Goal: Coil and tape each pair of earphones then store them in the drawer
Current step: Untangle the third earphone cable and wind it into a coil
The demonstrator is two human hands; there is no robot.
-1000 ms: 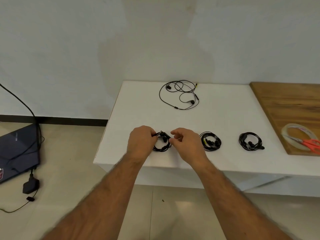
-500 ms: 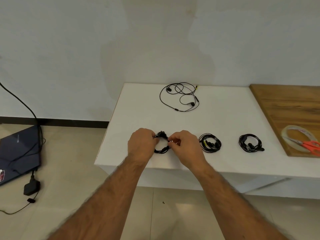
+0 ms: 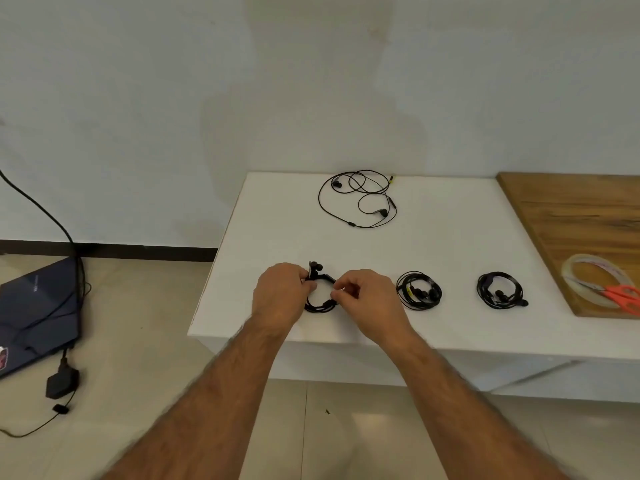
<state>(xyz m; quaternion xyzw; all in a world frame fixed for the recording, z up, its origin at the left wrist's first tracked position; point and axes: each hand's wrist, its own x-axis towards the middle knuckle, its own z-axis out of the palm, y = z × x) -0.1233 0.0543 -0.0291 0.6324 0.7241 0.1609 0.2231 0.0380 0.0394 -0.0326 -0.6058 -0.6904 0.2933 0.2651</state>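
A coiled pair of black earphones (image 3: 320, 303) sits near the front edge of the white table (image 3: 450, 237). My left hand (image 3: 282, 294) grips its left side, with the earbuds sticking up above my fingers. My right hand (image 3: 367, 296) pinches the coil's right side. Two more coiled pairs lie to the right, one (image 3: 418, 290) close by and another (image 3: 500, 291) further along. A loose uncoiled pair (image 3: 358, 197) lies at the back of the table. A roll of clear tape (image 3: 588, 275) rests on the wooden board.
Orange-handled scissors (image 3: 623, 296) lie by the tape on the wooden board (image 3: 581, 216) at the right. On the floor to the left are a dark laptop (image 3: 38, 313), a power adapter (image 3: 61, 384) and cables. No drawer is in view.
Both hands have stayed on the coil. The earbuds now stick up above my left fingers, and my right fingers have shifted along the coil's right side.
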